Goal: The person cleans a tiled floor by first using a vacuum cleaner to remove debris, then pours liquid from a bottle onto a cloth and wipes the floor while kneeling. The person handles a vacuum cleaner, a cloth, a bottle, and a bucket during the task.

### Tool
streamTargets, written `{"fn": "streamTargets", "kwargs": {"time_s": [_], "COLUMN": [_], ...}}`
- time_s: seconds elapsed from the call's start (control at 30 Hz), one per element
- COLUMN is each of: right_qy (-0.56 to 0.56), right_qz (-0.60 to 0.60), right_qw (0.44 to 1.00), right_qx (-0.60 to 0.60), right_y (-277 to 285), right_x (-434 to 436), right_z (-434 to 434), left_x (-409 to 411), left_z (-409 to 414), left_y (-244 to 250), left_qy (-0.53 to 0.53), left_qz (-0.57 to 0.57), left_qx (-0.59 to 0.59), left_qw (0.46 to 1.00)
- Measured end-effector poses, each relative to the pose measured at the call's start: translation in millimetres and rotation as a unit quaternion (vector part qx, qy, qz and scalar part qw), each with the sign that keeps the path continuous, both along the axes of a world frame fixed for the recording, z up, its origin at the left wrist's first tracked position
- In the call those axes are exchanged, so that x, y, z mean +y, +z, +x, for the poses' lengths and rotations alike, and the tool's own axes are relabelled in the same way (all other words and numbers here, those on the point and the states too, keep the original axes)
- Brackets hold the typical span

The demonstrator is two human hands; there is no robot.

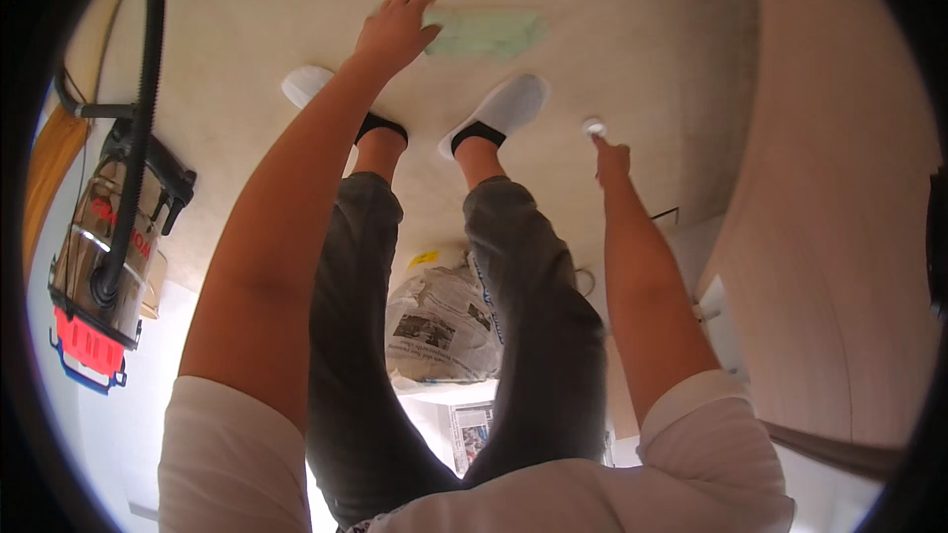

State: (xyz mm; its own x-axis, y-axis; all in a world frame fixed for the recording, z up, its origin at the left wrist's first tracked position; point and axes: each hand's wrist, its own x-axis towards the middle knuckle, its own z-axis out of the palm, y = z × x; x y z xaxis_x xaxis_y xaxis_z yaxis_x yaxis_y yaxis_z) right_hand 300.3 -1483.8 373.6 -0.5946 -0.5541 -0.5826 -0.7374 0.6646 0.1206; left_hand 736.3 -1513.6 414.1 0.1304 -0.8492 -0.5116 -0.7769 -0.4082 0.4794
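Note:
My left hand [400, 28] reaches out above the floor, thumb spread away from the fingers. Right at its fingertips is a pale green sheet [485, 31], cloth or paper, blurred as if moving. Whether the fingers pinch its left edge cannot be made out. Further to the right, my right hand [613, 161] has its index finger stretched out and the other fingers curled. A small white round object [593, 126], perhaps a roll of tape, sits at that fingertip and appears held there. White slippers [511, 104] cover my feet, which stand apart between the two arms.
On the left is a vacuum cleaner [111, 237] with a clear canister and red base; its black hose [141, 133] rises beside it. A newspaper-wrapped bundle [444, 318] lies behind my legs. A pale wood panel [822, 252] curves along the right over the beige floor [644, 29].

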Motion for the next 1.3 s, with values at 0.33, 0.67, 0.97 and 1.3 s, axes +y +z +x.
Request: {"fn": "streamTargets", "kwargs": {"time_s": [0.33, 0.67, 0.97, 1.3], "right_qy": [-0.2, 0.165, 0.351, 0.533], "right_qz": [-0.035, -0.079, -0.009, 0.077], "right_qw": [0.979, 0.977, 0.909, 0.818], "right_qx": [-0.002, -0.111, -0.223, -0.205], "right_y": [-33.0, 100.9, 252.3, 366.4], "right_x": [-10.9, -33.9, -42.2, -62.3], "right_z": [52.7, 169.0, 319.8, 410.2], "left_x": [35.2, 70.6, 41.3, 59.4], "left_z": [-31.6, -50.2, -13.3, 67.8], "left_y": [-49.5, 91.4, 181.9, 266.4], "left_qy": [-0.117, 0.078, 0.367, 0.418], "left_qz": [0.091, 0.041, 0.081, 0.049], "left_qx": [0.004, 0.125, 0.238, 0.274], "left_qw": [0.989, 0.988, 0.895, 0.865]}}
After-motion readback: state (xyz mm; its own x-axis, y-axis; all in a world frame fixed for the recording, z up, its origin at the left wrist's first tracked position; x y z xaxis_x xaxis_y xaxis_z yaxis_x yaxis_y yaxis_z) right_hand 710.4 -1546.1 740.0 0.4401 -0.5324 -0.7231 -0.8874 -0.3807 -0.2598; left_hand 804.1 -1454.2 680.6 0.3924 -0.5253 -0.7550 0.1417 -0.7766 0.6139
